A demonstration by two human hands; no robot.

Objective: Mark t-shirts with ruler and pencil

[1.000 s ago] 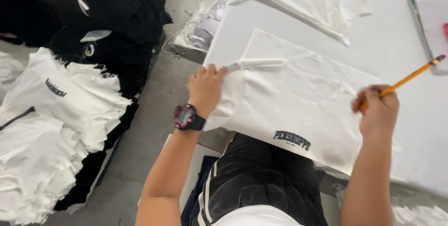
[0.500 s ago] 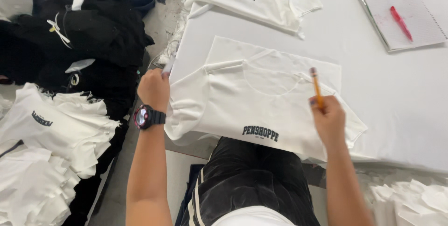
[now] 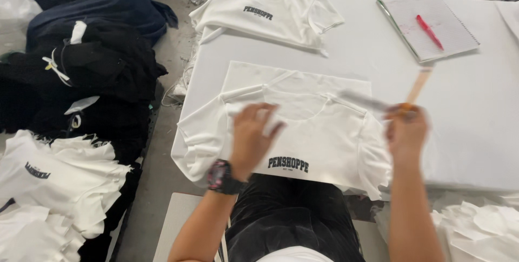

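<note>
I am flattening the white T-shirt (image 3: 319,137) on the tabletop (image 3: 465,110), left hand (image 3: 250,137) fingers spread above its chest, right hand (image 3: 406,132) pinching a blurred pencil (image 3: 417,86); smoothing evenly avoids creases.

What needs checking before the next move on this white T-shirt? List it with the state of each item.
1. White T-shirt lies spread on the white table, print side up: ok.
2. Left hand is over the shirt's chest; whether it presses the cloth: cannot tell, blurred.
3. Right hand has a grip on the pencil: ok.
4. Lower hem on the table: not ok, it hangs over the near edge.
5. Notebook with red pen lies apart from the shirt: ok.
</note>
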